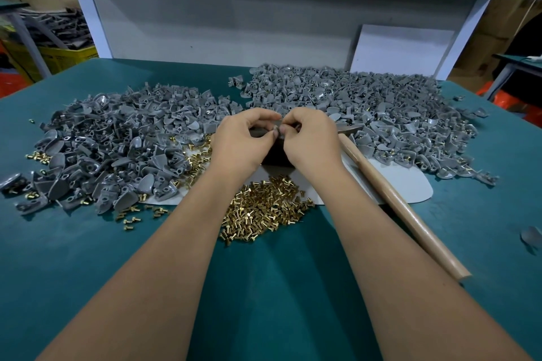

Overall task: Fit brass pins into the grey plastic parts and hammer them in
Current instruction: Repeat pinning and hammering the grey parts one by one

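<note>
Between the two heaps of grey plastic parts (123,138), her left hand (243,141) and right hand (311,138) meet fingertip to fingertip, pinching one small grey plastic piece (277,129) over a dark block (277,155); any pin there is hidden. Loose brass pins (264,208) lie just below her wrists. Beside her right forearm the wooden-handled hammer (396,202) runs diagonally, nearest that hand.

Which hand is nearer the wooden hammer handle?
Right. The right hand sits just beside the upper end of the hammer handle; the left hand lies farther off, beyond the right.
</note>
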Tool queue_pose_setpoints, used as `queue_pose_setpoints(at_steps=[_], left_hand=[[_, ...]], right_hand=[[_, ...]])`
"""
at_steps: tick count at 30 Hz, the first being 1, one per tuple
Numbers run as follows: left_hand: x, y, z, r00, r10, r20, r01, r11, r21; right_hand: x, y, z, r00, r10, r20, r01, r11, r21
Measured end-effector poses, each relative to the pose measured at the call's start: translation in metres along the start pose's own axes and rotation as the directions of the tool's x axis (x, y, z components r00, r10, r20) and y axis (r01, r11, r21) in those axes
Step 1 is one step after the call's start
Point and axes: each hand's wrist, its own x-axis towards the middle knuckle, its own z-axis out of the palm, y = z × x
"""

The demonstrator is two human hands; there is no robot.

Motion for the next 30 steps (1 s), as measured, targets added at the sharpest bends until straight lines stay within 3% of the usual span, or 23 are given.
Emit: queue_pose_setpoints(at_steps=[10, 15, 18, 20, 25, 30], left_hand=[[-0.001, 0.001, -0.003, 1.000, -0.026, 0.006, 0.026, 1.000, 0.010], [0.001, 0.000, -0.003, 0.997, -0.081, 0.014, 0.081, 0.997, -0.003], [0.000, 0.000, -0.003, 0.997, -0.081, 0.010, 0.081, 0.997, -0.016], [0.000, 0.001, -0.003, 0.997, -0.082, -0.002, 0.082, 0.997, -0.008], [-0.002, 0.001, -0.001, 0.994, -0.107, -0.024, 0.108, 0.993, 0.043], [-0.002, 0.003, -0.001, 0.998, -0.053, -0.038, 0.060, 0.974, 0.216]], right_hand=[[-0.006, 0.010, -0.012, 0.997, -0.074, -0.012, 0.075, 0.987, 0.140], [-0.003, 0.025, -0.040, 0.977, 0.077, -0.199, -0.094, 0.993, -0.075], [-0.012, 0.042, -0.053, 0.975, 0.123, -0.182, -0.196, 0.866, -0.460], [-0.022, 0.047, -0.055, 0.973, 0.178, -0.149, -0.232, 0.778, -0.584], [-0.027, 0.047, -0.049, 0.961, 0.249, -0.122, -0.269, 0.730, -0.628], [-0.025, 0.047, -0.056, 0.960, 0.275, -0.049, -0.257, 0.806, -0.534]])
